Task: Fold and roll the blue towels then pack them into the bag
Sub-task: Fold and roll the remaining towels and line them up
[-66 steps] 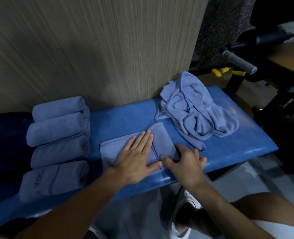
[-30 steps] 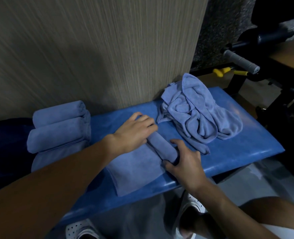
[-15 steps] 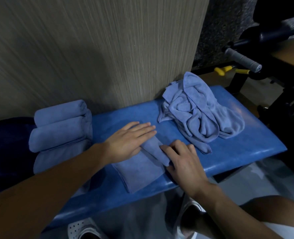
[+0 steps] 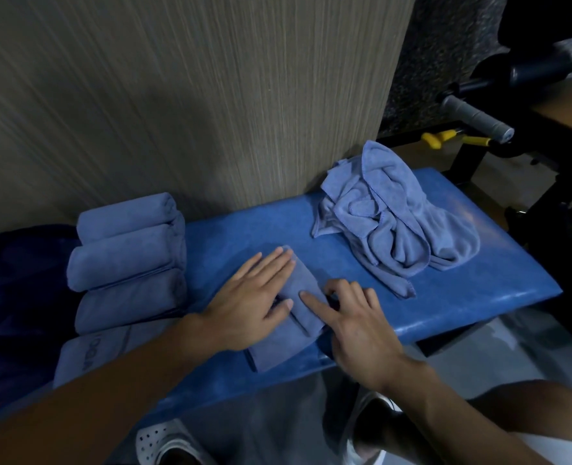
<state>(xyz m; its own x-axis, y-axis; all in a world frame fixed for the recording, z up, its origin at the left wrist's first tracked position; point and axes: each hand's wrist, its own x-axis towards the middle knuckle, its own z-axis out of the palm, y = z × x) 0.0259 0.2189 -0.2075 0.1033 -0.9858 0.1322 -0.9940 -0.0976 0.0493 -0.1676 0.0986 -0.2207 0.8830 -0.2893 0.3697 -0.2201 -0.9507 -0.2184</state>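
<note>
Half-rolled blue microfibre towel point(image 4: 279, 347) at near edge of blue padded bench point(image 4: 462, 297); left hand point(image 4: 251, 307) flat, fingers straight, pressing roll to keep it tight; right hand point(image 4: 361, 327) index straight on roll, other fingers bent beside it, grip uncertain; dark navy fabric bag point(image 4: 12, 280), presumed, far left, contents hidden; four rolled blue towels point(image 4: 123, 260) beside it, unpacked.

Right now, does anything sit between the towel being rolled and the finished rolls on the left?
Nothing but the left hand pressing that towel; the bench up to the rolls lies bare.
</note>
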